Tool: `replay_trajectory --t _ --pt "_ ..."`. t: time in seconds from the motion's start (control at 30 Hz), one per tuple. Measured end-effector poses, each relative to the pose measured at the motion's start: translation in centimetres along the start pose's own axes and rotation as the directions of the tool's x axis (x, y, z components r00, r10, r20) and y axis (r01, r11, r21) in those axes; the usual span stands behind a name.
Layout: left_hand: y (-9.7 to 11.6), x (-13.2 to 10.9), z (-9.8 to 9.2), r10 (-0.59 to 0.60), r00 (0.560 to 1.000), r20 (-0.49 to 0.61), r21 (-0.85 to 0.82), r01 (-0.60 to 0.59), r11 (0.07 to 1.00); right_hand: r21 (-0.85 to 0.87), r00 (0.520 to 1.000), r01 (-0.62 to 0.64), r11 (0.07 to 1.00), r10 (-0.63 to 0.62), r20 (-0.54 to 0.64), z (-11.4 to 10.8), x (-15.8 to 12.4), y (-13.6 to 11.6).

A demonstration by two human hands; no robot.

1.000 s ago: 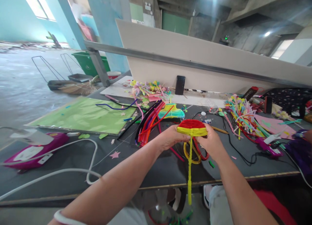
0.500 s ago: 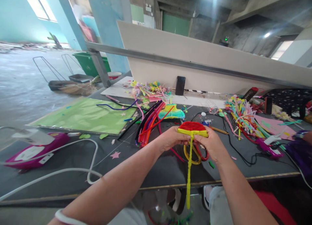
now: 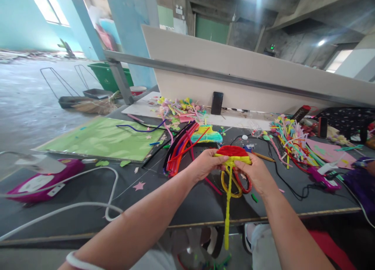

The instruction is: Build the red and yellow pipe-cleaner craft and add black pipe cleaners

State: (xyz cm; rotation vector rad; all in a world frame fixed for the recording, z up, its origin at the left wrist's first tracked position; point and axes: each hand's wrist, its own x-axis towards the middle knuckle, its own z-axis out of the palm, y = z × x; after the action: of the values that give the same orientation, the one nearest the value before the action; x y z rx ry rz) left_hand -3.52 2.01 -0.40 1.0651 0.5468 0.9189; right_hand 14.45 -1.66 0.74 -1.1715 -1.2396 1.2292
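Between my hands is a pipe-cleaner piece (image 3: pixel 233 150) with a red half-round top and a yellow band along its lower edge. A yellow pipe-cleaner strip (image 3: pixel 227 207) hangs down from the band's middle, past the table edge. My left hand (image 3: pixel 206 163) pinches the left end of the band, thumb on top. At the right end, my right hand (image 3: pixel 256 169) grips it the same way. Scissors (image 3: pixel 231 189) with yellow and red handles lie under the piece, partly hidden. Left of my hands is a bundle of red, orange and black pipe cleaners (image 3: pixel 180 149).
A yellow-and-turquoise pipe-cleaner shape (image 3: pixel 207 135) lies behind the bundle. A phone (image 3: pixel 216 103) leans on the white board (image 3: pixel 187 80). Purple power strips (image 3: pixel 43 182) with cables sit at both sides. A green sheet (image 3: pixel 102 139) covers the left; mixed pipe cleaners (image 3: pixel 288 137) lie right.
My left thumb has shifted onto the front of the yellow band, and my right fingers have moved slightly along it. The piece stays in about the same place.
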Motion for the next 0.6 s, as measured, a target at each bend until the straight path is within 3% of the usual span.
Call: replay_trajectory --t 0.27,0.4,0.6 --pt "-0.5 0.2 0.1 0.011 0.997 -0.079 0.002 -0.011 1.0 0.12 0.996 -0.01 0.993 0.02 -0.082 0.8 0.6 0.8" --pt "-0.5 0.1 -0.1 0.015 0.999 -0.047 0.004 -0.014 1.0 0.209 0.998 -0.011 0.978 0.023 -0.058 1.0 0.7 1.0" --pt "0.6 -0.2 -0.5 -0.087 0.996 0.023 0.044 0.086 0.995 0.158 0.995 -0.091 0.983 0.098 -0.037 -0.1 0.8 0.6"
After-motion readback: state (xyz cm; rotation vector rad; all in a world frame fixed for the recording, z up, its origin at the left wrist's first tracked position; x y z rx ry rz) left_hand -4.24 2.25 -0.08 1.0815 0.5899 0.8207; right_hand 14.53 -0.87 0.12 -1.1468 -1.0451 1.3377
